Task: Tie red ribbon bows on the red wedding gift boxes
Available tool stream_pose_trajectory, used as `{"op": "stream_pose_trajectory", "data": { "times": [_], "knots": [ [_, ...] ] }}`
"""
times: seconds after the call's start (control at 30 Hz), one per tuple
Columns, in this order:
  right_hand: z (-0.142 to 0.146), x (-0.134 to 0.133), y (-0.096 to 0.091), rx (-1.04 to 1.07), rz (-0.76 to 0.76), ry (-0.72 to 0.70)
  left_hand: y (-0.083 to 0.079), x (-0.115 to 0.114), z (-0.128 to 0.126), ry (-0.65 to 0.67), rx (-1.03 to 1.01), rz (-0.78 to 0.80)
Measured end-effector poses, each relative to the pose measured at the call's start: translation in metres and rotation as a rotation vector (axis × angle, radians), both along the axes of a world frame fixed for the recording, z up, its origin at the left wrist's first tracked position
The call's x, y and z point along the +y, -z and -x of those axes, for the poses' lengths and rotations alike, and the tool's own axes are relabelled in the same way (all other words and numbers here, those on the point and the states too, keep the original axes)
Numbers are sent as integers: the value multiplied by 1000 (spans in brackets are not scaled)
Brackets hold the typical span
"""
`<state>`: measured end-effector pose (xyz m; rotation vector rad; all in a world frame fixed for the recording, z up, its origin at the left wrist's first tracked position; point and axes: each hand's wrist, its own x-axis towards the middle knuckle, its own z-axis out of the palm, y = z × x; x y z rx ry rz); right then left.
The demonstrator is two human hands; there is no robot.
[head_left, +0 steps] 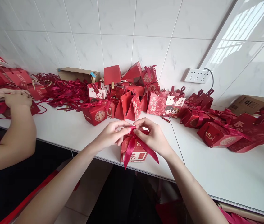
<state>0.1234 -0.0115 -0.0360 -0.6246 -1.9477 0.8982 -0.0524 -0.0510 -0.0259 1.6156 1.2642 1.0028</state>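
Note:
A small red gift box (134, 151) with white and gold print stands near the table's front edge, right in front of me. Over its top lies a crimson satin ribbon (130, 150), its two cut tails hanging down the near side. My left hand (115, 132) pinches the ribbon's knot from the left, thumb and fingers together. From the other side my right hand (152, 135) grips the same ribbon between thumb and fingers. Both hands meet at the knot, and the fingers partly cover the top of the box.
Several red gift boxes (97, 113) and bags are piled along the wall. A heap of loose ribbons (66, 93) lies left of them. More boxes (219, 137) stand at right, below a power socket (196, 76). At far left, a co-worker's hands (17, 98) are over another box.

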Motion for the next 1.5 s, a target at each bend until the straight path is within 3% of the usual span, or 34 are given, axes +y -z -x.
{"op": "stream_pose_trajectory", "data": {
  "times": [0.2, 0.33, 0.43, 0.57, 0.73, 0.87, 0.97, 1.1, 1.27, 1.4, 1.5],
  "knots": [
    [3, -8, -4, -149, -202, 109, 3, -6, -5, -129, 197, -144],
    [7, -15, -2, -313, -498, 265, 9, -6, -9, -324, 508, -405],
    [10, -14, 1, -455, -768, 408, 10, -7, -12, -345, 608, -437],
    [12, -11, 2, -513, -912, 451, 7, -12, -10, -264, 498, -370],
    [16, -13, 3, -478, -935, 455, 1, -11, 2, -57, 67, -80],
    [15, -18, 1, -439, -819, 334, 1, -5, 9, -45, 54, -23],
    [2, -20, -7, -331, -625, 258, 2, -4, 12, -58, 133, -56],
    [-20, -14, -13, -238, -359, 346, 1, -8, 14, -83, 153, -76],
    [-32, -3, -3, -425, -16, 470, -3, -10, 10, -83, 218, -32],
    [-30, 1, 9, -379, 300, 343, -4, -8, 12, 12, 219, 33],
    [-27, 2, 15, -276, 435, 217, -6, -9, 15, 52, 176, 94]
  ]
}}
